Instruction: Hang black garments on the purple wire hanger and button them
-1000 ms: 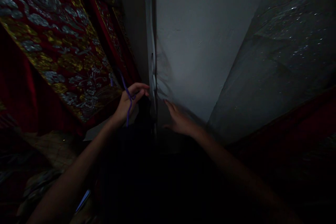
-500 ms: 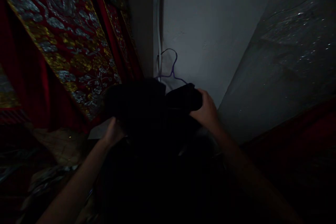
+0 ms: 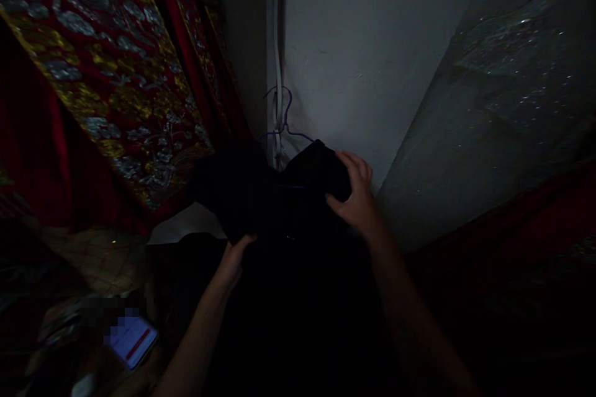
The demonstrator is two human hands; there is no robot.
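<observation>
A black garment (image 3: 246, 189) hangs in front of me on a thin purple hanger (image 3: 303, 136). The hanger's hook lies by a pale strip running down the wall corner; the dark hides what bears its weight. My left hand (image 3: 234, 257) is closed on the garment's lower left part, thumb on top. Around the garment's right shoulder curls my right hand (image 3: 359, 189), thumb in front and fingers over the far side. The cloth is so dark that its exact cut and lower end cannot be made out.
Red cloth with gold and silver embroidery (image 3: 116, 68) hangs at left. Behind the garment is a pale wall (image 3: 363, 43) with a narrow strip (image 3: 278, 37). Clear plastic sheeting (image 3: 493, 99) covers something at right. A lit phone (image 3: 136, 340) shows at lower left.
The purple hanger went from beside my left hand to the wall strip, with the black garment spread below it. Both hands moved onto the garment; lately the left shifted right and down.
</observation>
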